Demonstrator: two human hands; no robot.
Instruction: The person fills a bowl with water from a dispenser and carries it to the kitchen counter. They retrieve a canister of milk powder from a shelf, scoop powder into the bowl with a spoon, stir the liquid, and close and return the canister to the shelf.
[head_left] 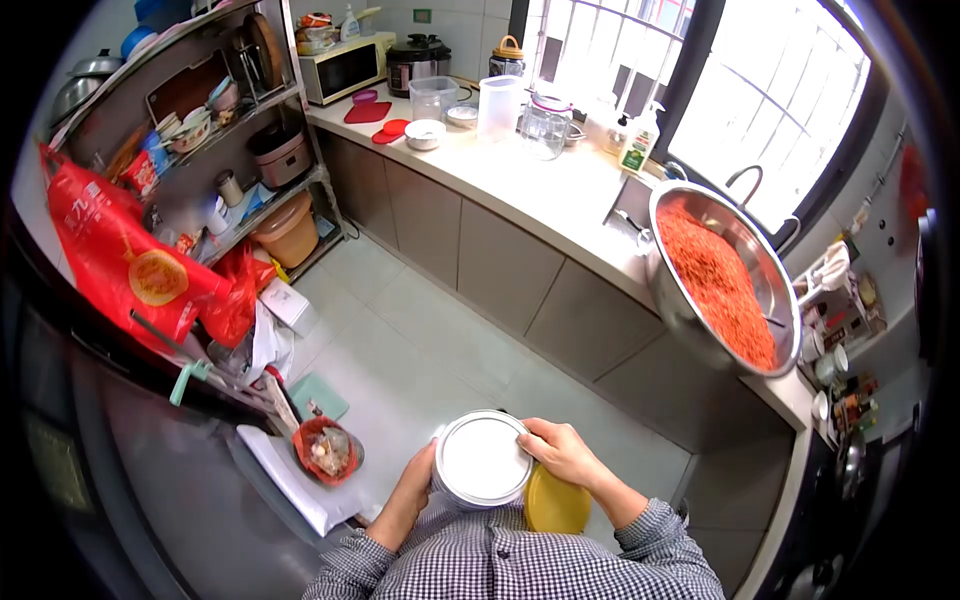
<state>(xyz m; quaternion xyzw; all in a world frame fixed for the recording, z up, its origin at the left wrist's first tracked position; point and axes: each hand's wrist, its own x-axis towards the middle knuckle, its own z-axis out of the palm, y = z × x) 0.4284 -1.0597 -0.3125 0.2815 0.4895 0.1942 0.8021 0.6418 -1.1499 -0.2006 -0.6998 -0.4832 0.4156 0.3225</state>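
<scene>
A round can (484, 457) with a white top and silver rim is held upright in front of my checked shirt. My left hand (408, 497) is wrapped round the can's left side, its fingertips mostly hidden. On the other side, my right hand (568, 458) is closed, with the thumb and forefinger at the can's rim. A round yellow lid (557, 503) hangs under the right hand, right beside the can; the fingers behind it are hidden.
A large steel bowl (715, 275) of shredded orange-red food stands on the counter (570, 200) by the sink, overhanging its edge. Jars and containers line the back. A cluttered shelf rack (318, 170) is on the left. A red-lined bin (328, 450) stands on the floor.
</scene>
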